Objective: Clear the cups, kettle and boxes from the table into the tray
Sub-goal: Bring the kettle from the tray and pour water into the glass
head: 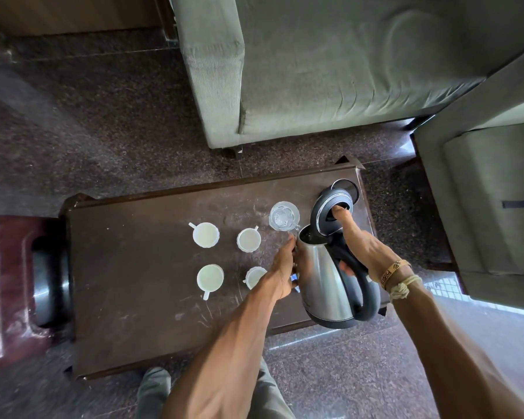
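Dark wooden table (139, 267) is sitting beside green sofas (330, 71), its right edge carrying the steel kettle (324, 285), left hand (282, 270) cupping its body, right hand (357, 240) pressing its open lid (333, 213).

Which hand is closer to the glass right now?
Left. The left hand rests on the kettle body, fingertips just below the glass. The right hand is farther right, at the kettle's lid.

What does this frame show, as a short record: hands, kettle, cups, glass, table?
left hand: grip on the steel side of the kettle
right hand: on the kettle's open lid
kettle base: on table, far right corner
white cups: four on the table
glass: clear, upright, beside kettle
table: dark wood
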Tool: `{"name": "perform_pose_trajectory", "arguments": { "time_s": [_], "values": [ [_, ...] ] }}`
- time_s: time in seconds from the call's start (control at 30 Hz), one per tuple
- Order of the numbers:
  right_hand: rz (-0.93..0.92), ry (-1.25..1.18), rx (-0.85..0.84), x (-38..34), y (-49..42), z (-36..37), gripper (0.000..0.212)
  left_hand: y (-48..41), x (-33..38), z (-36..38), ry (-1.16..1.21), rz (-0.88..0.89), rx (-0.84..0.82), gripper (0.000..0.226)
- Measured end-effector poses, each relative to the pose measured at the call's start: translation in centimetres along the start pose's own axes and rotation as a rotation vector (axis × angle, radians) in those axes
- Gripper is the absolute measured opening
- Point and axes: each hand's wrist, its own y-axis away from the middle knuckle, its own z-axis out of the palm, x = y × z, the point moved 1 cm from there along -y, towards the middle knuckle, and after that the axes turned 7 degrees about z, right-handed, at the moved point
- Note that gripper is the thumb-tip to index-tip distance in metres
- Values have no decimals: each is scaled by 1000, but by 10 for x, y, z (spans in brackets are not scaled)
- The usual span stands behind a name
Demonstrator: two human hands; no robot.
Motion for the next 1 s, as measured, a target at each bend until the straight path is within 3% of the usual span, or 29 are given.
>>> {"name": "perform_pose_trajectory", "arguments": {
  "time_s": [0.3,0.5,1.0],
  "values": [
    [8,41,11,0,-5,-6,79,8,3,3,11,0,7,53],
    [26,102,1,-4,-8,-11,101,19,7,6,28,-3,1,52],
    [32,160,14,-3,-1,-19,107,37,8,15,35,-7,-23,50]
  ]
}}
